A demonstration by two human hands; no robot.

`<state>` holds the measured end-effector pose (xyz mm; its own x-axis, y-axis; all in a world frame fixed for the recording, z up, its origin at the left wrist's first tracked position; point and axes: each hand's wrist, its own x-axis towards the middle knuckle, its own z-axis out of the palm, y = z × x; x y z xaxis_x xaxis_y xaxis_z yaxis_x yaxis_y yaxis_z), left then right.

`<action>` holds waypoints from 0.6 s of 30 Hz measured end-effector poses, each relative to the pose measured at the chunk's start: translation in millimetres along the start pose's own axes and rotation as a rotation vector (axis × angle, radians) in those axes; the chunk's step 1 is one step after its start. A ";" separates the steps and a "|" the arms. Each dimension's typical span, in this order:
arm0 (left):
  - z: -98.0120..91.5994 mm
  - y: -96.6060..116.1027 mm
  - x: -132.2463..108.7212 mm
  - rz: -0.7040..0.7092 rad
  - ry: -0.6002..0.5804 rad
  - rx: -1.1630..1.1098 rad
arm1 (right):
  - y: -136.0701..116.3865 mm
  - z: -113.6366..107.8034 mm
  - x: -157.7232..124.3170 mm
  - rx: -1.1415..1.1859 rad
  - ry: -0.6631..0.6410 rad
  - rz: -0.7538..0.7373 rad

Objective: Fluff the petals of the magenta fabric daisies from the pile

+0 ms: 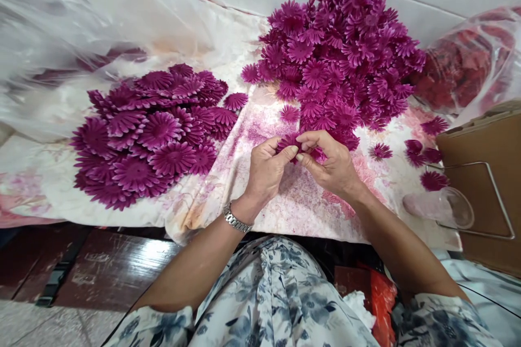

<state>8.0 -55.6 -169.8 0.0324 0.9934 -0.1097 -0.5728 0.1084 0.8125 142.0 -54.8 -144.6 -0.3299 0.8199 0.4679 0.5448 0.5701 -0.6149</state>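
Observation:
Between my two hands is a purple artificial flower (287,142), partly covered by my fingers. My left hand (266,167), with a metal watch band at its wrist, pinches the flower from the left between thumb and fingers. From the right, my right hand (329,161) closes thumb and fingertips on the flower's edge. Behind my hands rises a tall heap of loose purple flower pieces (334,59). To the left lies a lower pile of wider, flatter purple flowers (158,133), which look layered.
A patterned cloth (228,195) covers the table. At right stand a clear plastic cup (459,207) lying on its side, a cardboard box (484,146) with a bent wire, and a bag of red pieces (459,65). Clear plastic sheeting (81,16) lies at the back left.

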 end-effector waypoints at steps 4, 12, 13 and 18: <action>-0.3 0.1 -1.3 0.009 -0.005 0.019 | -0.9 0.8 -0.4 0.038 -0.020 0.026; 0.6 1.3 -6.0 0.063 -0.044 0.108 | -7.1 1.0 -1.6 0.156 -0.063 0.107; 0.7 1.2 -6.4 0.057 -0.038 0.113 | -7.6 1.3 -2.1 0.161 -0.064 0.111; -0.1 0.5 -7.3 0.062 -0.040 0.204 | -11.0 0.7 -4.3 0.194 -0.063 0.141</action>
<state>7.4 -62.8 -168.7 0.0370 0.9987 -0.0361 -0.3973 0.0478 0.9164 136.9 -64.5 -140.2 -0.3114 0.8903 0.3321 0.4329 0.4440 -0.7845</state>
